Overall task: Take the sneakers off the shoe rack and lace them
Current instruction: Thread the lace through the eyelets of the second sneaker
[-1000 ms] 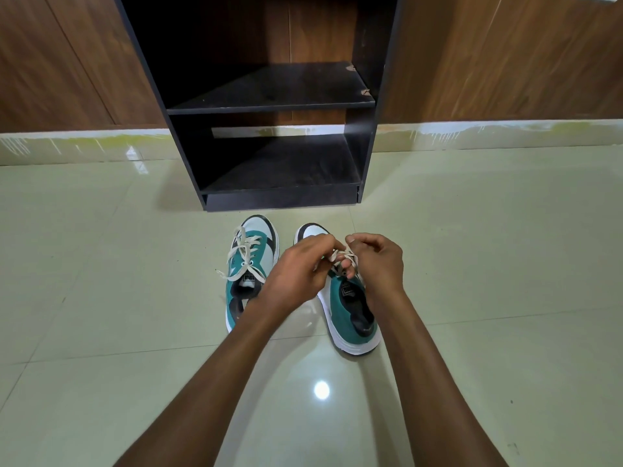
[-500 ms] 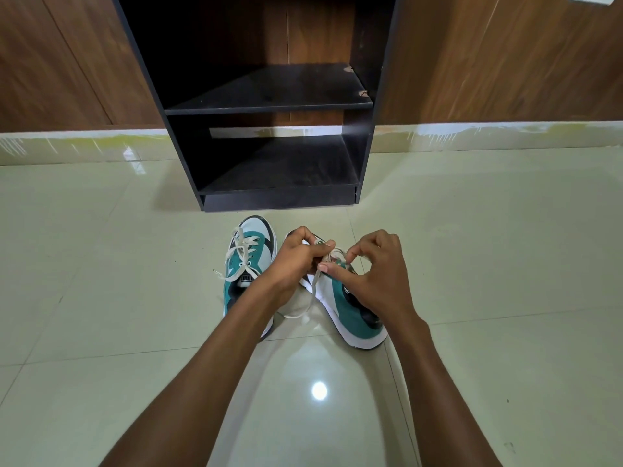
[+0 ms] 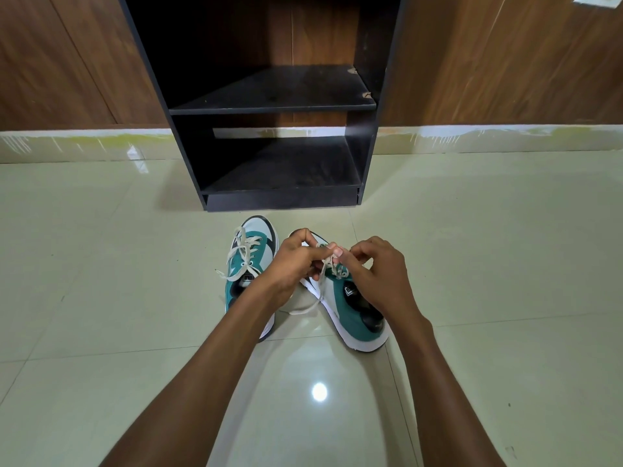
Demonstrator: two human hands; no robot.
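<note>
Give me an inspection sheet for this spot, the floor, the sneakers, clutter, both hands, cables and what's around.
Surface: glossy pale tiled floor, a ceiling light reflected in it.
Job's things: left sneaker on the floor, laces loose; right sneaker beside it, heel angled outward, its lace being worked.
Clutter: nothing seen.
Grips: left hand and right hand both pinch the right sneaker's lace above its tongue.
Cables: nothing seen.
Surroundings: black shoe rack with both shelves bare, against a wood-panelled wall.

Shoe rack (image 3: 269, 106) blocks ahead; side floor (image 3: 488, 264) open.
</note>
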